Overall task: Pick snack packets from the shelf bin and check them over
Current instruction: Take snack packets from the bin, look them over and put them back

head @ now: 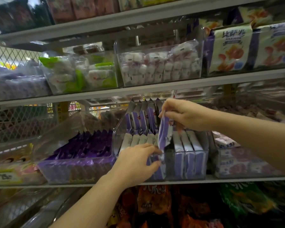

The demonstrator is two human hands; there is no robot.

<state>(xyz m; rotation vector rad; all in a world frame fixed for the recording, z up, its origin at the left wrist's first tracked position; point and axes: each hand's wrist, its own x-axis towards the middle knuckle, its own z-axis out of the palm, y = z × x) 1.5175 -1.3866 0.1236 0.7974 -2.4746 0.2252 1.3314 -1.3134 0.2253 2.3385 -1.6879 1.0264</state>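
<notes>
**Two hands on one purple packet, half out of the bin**

Right hand [186, 114] is closed in a pinch on the top edge of the purple packet [165, 134]. The packet is raised above its row and tilted, with its top towards the right hand. Its lower end is down at the front rim of the clear bin [170, 163].

Left hand [136, 163] is at the bin's front left. Its fingers are over the rim and its thumb is below, curled round the packet's lower end. Can't tell whether it also catches the packets next to it.

The bin sits on the shelf [237, 179], middle tier. Inside it:
- front row [189, 160] of matching purple-and-white packets, standing upright on edge, with a dark gap just left of them
- back row [141, 119] of the same packets, standing taller, with silver crimped tops

Around it:
- neighbouring bin [82, 148] on the left, touching the clear bin's side and holding darker purple packs
- bin of white wrapped sweets [160, 68] on the tier above
- orange bags [155, 203] on the tier below, under the hands

Both forearms are bare. Print on the packet is too blurred to read.
</notes>
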